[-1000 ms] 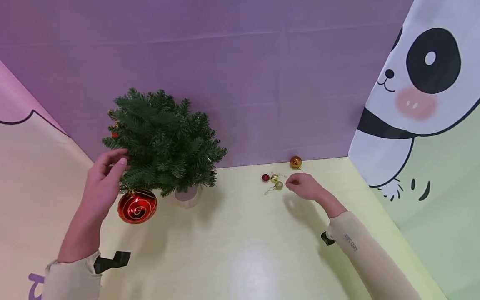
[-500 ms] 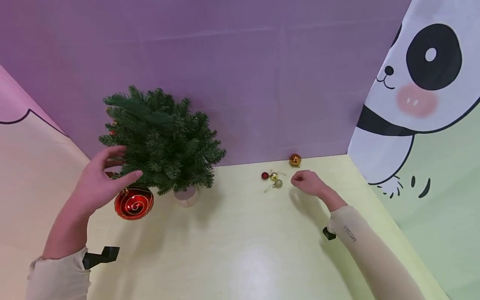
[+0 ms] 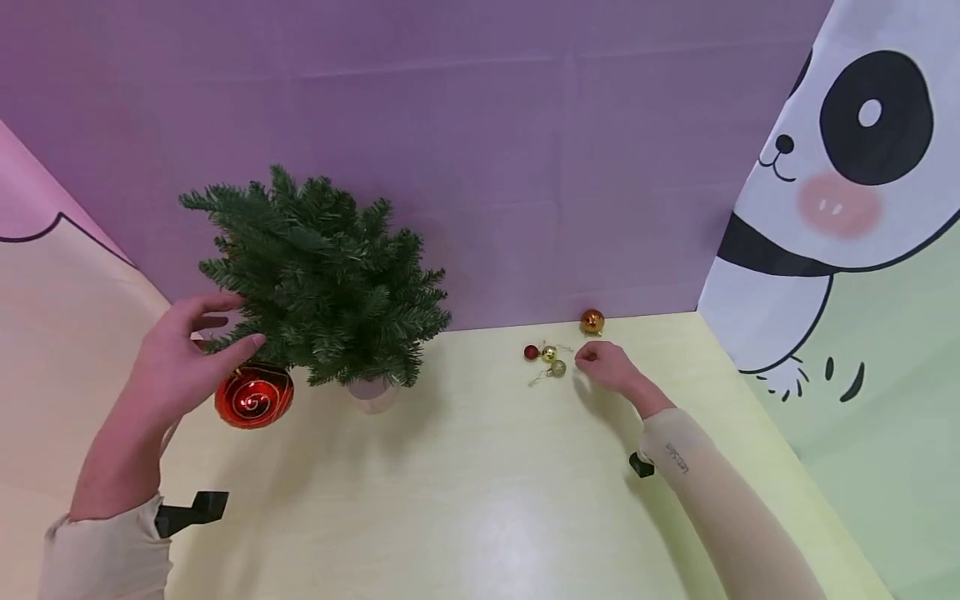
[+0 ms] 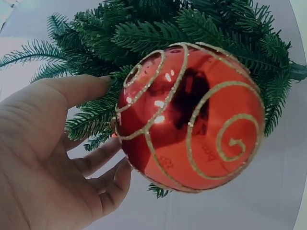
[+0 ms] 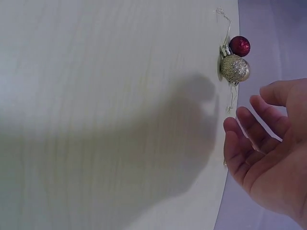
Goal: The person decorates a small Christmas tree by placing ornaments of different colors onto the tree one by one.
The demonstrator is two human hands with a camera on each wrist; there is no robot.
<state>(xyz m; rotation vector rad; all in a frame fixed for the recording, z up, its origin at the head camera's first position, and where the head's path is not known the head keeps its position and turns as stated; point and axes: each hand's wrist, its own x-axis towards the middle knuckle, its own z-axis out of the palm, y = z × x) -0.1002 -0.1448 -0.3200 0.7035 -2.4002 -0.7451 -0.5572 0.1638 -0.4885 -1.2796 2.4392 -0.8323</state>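
Just beside left grip (image 3: 174,358): red bauble (image 3: 255,400), at edge of green tree (image 3: 326,279).

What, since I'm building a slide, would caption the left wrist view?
A left hand beside a red, gold-swirled ornament, with green branches behind.

soft shadows, pale glare on tabletop (image 3: 480,500)

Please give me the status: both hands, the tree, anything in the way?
Left hand at tree, contact unclear. Right hand beside glittery gold bauble, apparently empty. Tree on table, large red bauble hanging beside left hand. Nothing seems to block either hand.
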